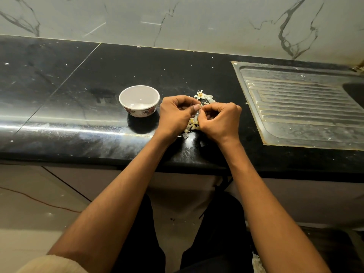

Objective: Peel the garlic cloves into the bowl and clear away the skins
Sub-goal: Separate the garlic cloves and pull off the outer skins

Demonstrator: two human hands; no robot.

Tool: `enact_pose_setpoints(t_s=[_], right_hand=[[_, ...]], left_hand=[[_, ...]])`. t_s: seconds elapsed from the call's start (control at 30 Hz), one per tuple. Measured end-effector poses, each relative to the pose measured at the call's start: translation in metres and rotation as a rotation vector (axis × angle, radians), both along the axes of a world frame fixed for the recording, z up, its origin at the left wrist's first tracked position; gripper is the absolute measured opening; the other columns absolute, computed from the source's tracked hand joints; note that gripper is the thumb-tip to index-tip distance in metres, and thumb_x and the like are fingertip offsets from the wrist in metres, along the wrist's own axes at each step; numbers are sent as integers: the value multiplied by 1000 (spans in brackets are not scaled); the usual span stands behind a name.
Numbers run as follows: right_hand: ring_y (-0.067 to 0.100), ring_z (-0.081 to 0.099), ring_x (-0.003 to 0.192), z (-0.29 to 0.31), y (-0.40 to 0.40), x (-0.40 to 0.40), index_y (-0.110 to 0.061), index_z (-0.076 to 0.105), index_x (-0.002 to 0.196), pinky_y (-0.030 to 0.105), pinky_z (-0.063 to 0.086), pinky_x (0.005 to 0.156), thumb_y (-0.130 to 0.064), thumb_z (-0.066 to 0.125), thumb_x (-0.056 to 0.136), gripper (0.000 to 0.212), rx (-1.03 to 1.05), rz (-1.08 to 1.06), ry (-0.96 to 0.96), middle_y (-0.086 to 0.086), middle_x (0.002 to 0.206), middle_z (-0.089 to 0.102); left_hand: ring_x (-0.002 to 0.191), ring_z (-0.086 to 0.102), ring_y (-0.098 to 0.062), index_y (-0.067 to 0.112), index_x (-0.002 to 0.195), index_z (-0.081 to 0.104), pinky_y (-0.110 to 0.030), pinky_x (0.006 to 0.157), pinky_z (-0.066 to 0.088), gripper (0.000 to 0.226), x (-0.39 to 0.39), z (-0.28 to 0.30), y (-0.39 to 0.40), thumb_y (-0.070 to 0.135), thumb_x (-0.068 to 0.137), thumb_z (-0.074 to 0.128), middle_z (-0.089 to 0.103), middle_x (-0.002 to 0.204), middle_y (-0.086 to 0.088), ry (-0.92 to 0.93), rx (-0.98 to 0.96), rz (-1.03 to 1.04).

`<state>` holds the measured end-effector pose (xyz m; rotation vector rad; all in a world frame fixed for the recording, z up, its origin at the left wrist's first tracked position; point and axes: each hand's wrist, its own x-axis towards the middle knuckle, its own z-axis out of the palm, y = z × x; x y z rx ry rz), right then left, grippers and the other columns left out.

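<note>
A black polished stone tabletop [59, 79] is seen running the width of the view, dusted with pale specks and streaked by a bright reflection along its front edge. Behind it, a white wall [197, 20] veined in grey is shown. A steel drainboard [299, 107] is set into the right end — ribbed and dull. Below, pale floor tiles [29, 203] are crossed by a thin reddish wire [39, 201].
</note>
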<state>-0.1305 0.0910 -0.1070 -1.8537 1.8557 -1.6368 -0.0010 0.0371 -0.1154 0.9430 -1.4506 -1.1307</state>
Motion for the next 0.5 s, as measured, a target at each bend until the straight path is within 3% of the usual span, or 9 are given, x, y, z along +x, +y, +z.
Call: enact_pose_setpoints(t_s=[0.23,0.4,0.5], right_hand=[[9,64,48,0,0,0,-14,81,73,30,56,51,-15,76,77,7,-7,-7,18,-5,58,70],[4,69,54,1,-1,-2,-14,82,75,20,54,54,-14,77,76,6,-5,-21,-74,-7,63,73],[4,70,56,1,-2,-2,-14,82,75,29,60,57,-13,76,76,6,13,-20,-110,-6,65,74]], left_hand=[[80,73,-23,1,91,78,-46,85,62,10,0,0,1,-5,83,76,77,85,-15,-5,-2,-18],[78,71,-19,2,93,78,-45,84,61,9,1,1,0,-4,86,74,77,86,-16,-5,8,-49],[78,70,-22,5,93,77,-49,85,60,7,1,1,-2,1,87,75,76,87,-16,-12,13,-64]])
